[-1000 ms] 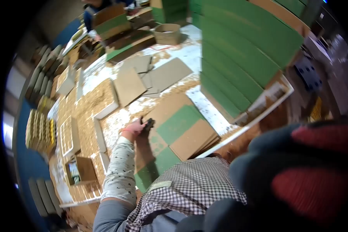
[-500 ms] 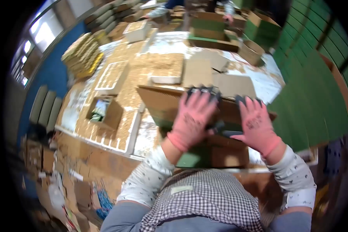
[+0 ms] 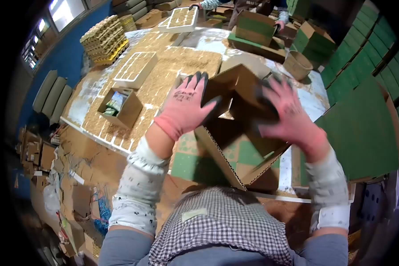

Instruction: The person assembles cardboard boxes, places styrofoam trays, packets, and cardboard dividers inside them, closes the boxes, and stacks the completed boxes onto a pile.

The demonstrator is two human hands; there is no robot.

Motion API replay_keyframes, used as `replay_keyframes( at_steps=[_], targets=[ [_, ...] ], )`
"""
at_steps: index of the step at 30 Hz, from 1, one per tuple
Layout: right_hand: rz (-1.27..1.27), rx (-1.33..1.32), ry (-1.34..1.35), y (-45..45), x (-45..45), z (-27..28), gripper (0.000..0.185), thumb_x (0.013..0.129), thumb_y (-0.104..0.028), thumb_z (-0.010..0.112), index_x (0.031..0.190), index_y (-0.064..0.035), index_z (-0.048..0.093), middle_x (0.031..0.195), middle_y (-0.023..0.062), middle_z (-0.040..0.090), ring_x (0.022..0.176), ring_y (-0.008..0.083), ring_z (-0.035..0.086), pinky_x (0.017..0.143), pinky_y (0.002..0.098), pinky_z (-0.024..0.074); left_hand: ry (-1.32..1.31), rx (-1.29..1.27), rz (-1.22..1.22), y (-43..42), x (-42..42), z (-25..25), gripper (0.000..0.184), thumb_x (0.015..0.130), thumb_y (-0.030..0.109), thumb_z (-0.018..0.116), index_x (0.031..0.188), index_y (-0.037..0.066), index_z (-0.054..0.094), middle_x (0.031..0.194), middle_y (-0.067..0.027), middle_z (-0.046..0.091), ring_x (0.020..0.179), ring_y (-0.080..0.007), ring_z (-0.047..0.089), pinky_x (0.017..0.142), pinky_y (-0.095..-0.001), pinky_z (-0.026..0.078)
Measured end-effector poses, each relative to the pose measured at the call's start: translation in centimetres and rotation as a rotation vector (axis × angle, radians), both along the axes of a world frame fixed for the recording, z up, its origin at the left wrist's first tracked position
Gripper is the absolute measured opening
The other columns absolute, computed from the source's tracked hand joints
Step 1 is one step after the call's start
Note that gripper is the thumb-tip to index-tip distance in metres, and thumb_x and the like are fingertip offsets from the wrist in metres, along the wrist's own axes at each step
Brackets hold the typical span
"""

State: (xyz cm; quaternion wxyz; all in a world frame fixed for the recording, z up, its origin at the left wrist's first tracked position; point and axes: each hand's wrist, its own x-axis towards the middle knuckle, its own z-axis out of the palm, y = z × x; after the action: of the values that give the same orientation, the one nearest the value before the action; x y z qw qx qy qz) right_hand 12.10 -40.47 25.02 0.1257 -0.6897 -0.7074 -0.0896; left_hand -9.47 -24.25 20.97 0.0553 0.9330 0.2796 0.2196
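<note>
"Where is the open cardboard box (image 3: 244, 106) standing?"

"It's sitting over green-printed cardboard (image 3: 188, 166) on the counter (image 3: 312, 95), near the checked apron (image 3: 221, 217); I can't tell whether the two are touching."

"How is it being held?"

"The left hand (image 3: 181, 104) is resting at one side, thumb and fingers apart; the blurred right hand (image 3: 290, 113) is facing it, fingers spread. They're flanking it, probably so its walls stand squared."

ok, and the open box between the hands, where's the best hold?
Probably the walls at its left and right corners, left hand and right hand coming from either side, thumbs inside, fingers outside. The box is squared open, one corner pointing at the wearer, its open end facing the camera, so thin walls should pinch easily.
</note>
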Motion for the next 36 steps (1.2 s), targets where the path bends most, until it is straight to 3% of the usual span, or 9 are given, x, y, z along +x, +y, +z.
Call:
replay_keyframes(
  at_steps=[3,5,8,11,15,19,24,27,36],
  targets=[
    [0.282,-0.921,0.126,-6.2,-0.1,3.8,0.088,0.058,-0.047,0.077,0.129,-0.007,0.047,0.136,0.0182,0.04,0.133,0.0378,0.028,0.109,0.0522,0.0194,0.147,-0.152,-0.281,-1.2,0.2,2.4,0.045,0.087,0.034,0.054,0.124,0.008,0.051,0.115,-0.0155,0.059,0.107,-0.0307,0.056,0.093,-0.0367,0.042],
    [-0.033,-0.131,0.046,-5.1,-3.5,-3.3,0.088,0.062,-0.048,0.074,0.133,-0.0069,0.042,0.138,0.0172,0.038,0.13,0.0396,0.032,0.107,0.0524,0.021,0.26,-0.077,-0.329,-0.4,2.8,0.6,0.046,0.086,0.044,0.049,0.111,0.006,0.059,0.106,-0.0142,0.063,0.105,-0.0266,0.057,0.091,-0.0343,0.042],
    [0.073,-0.3,-0.34,-4.3,-2.8,-13.7,0.057,0.076,-0.025,0.061,0.127,-0.0057,0.045,0.132,0.016,0.042,0.123,0.0365,0.039,0.104,0.0485,0.0276,0.287,-0.043,-0.209,-0.5,6.8,-1.6,0.045,0.088,0.047,0.044,0.082,0.008,0.068,0.088,-0.0108,0.067,0.092,-0.0269,0.062,0.085,-0.0364,0.042],
    [0.059,0.006,-0.079,-2.4,2.2,-1.7,0.028,0.071,-0.013,0.062,0.099,-0.0132,0.062,0.089,0.0027,0.062,0.085,0.0191,0.061,0.072,0.033,0.0502,0.176,0.048,-0.104,-1.0,8.4,-6.6,0.045,0.088,0.047,0.043,0.082,0.01,0.069,0.084,-0.0077,0.066,0.095,-0.0241,0.057,0.094,-0.0362,0.036],
    [-0.145,0.131,-0.504,-2.8,5.7,-7.5,0.038,0.086,-0.018,0.055,0.119,-0.0005,0.049,0.113,0.0238,0.054,0.1,0.0316,0.056,0.086,0.0377,0.0448,-0.425,0.267,0.106,-1.3,7.1,-4.9,0.049,0.079,0.035,0.059,0.122,0.011,0.051,0.097,-0.0097,0.062,0.1,-0.0281,0.052,0.1,-0.0414,0.03],
    [-0.307,-0.324,0.643,-3.7,2.5,-10.7,0.046,0.088,-0.03,0.053,0.125,-0.0026,0.048,0.108,0.0196,0.058,0.095,0.0281,0.058,0.081,0.0359,0.0466,0.311,-0.371,0.191,-0.2,5.3,-4.4,0.048,0.087,0.043,0.049,0.115,0.004,0.055,0.094,-0.0132,0.065,0.092,-0.0276,0.06,0.08,-0.0378,0.045],
    [-0.438,0.091,1.239,-6.4,4.6,-4.3,0.032,0.083,-0.014,0.055,0.109,0.0051,0.056,0.095,0.0094,0.063,0.084,0.0139,0.058,0.079,0.031,0.0481,-0.985,-0.278,-0.262,0.7,-1.9,-3.4,0.034,0.091,0.033,0.048,0.101,0.002,0.059,0.096,-0.0144,0.064,0.097,-0.0273,0.059,0.095,-0.0397,0.04],
    [0.008,0.285,0.434,-5.3,0.8,-4.2,0.038,0.057,-0.034,0.079,0.075,-0.0058,0.06,0.067,0.0075,0.057,0.062,0.0235,0.058,0.064,0.034,0.0476,-1.609,-1.775,-0.307,3.4,-1.1,-13.9,0.032,0.097,0.023,0.042,0.117,0.001,0.054,0.109,-0.0081,0.06,0.098,-0.0211,0.058,0.092,-0.0358,0.042],
    [0.045,-0.556,0.024,-1.1,-0.8,-9.5,0.038,0.053,-0.042,0.076,0.083,-0.0206,0.065,0.076,-0.0011,0.057,0.082,0.0216,0.055,0.08,0.0367,0.0383,-1.205,-0.512,0.741,30.7,-4.0,-19.7,0.074,0.088,0.043,0.053,0.144,0.007,0.02,0.145,-0.0241,0.022,0.136,-0.0348,0.02,0.111,-0.038,0.017]
  ],
)
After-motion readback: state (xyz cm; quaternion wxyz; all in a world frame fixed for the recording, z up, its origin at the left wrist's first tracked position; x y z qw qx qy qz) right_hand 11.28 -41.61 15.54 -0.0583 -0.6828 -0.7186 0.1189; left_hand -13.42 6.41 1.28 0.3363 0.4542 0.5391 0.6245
